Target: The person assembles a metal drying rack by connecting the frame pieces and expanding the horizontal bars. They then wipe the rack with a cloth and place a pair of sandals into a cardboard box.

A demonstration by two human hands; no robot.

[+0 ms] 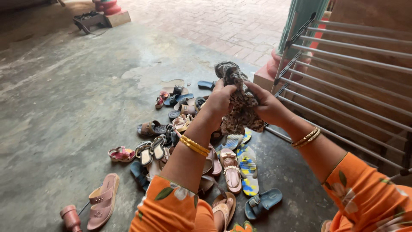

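Fingers [226, 92] of both hands — left hand [219, 99], right hand [267, 105] — grip one patterned cloth [240, 101].

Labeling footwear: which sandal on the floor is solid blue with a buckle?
The blue buckled sandal nearest the camera, lying alone beside the yellow-and-blue patterned flip-flop; the neighbours are pink or patterned.

Two hands — left hand [221, 101] and right hand [268, 107] — grip one patterned cloth [238, 99]. One metal drying rack [352, 73] stands by. Roughly twenty sandals — the pile [189, 150] overlaps, so no exact count — lie on one concrete floor [64, 107].
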